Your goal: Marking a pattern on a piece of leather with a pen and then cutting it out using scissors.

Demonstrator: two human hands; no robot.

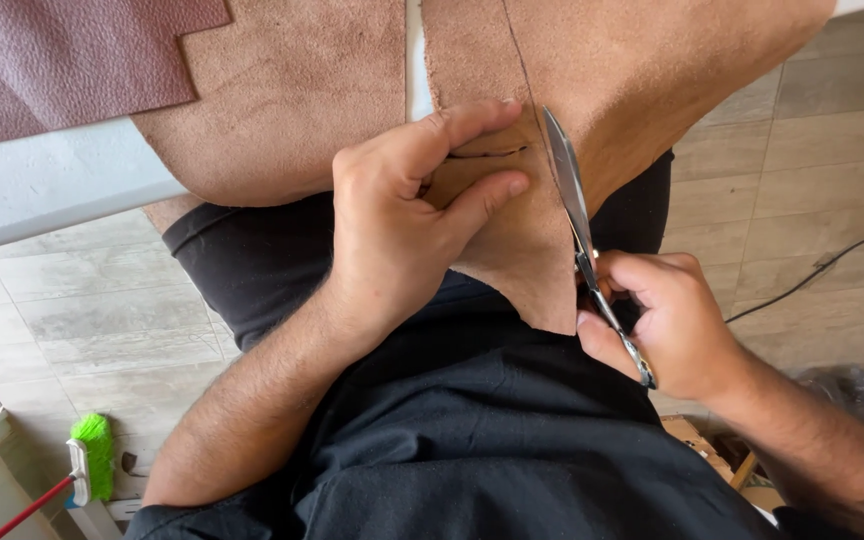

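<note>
Counts, head view:
- 2 hands: left hand [402, 225], right hand [667, 320].
- 1 pair of scissors [577, 215], metal.
- 2 tan suede pieces: one [282, 90] hanging over the near edge of the white worktop [42, 180], a second [592, 80] to its right, a strip of worktop showing between them.
- 1 maroon leather piece [52, 60], grained, at the worktop's far left corner.
- 1 green brush [94, 455] with red handle, on the floor.
- 1 black cable [812, 272], on the floor tiles.
- 1 clear plastic bag [852, 388], crumpled, count unsure beyond one.
</note>
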